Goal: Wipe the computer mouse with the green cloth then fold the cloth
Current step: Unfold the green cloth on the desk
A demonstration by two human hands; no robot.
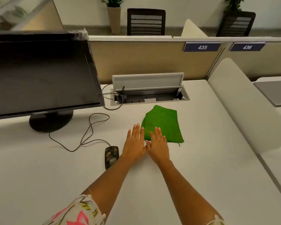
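The green cloth lies folded and flat on the white desk, just in front of the cable box. My right hand rests palm down with its fingers stretched over the cloth's near left corner. My left hand lies flat beside it, fingers straight, its fingertips at the cloth's left edge. Neither hand grips anything. The dark, glossy computer mouse sits on the desk just left of my left wrist, its cord looping away toward the monitor.
A black monitor on a round stand fills the left. An open cable box with a raised lid sits behind the cloth. A beige partition stands behind it, and a white divider runs along the right.
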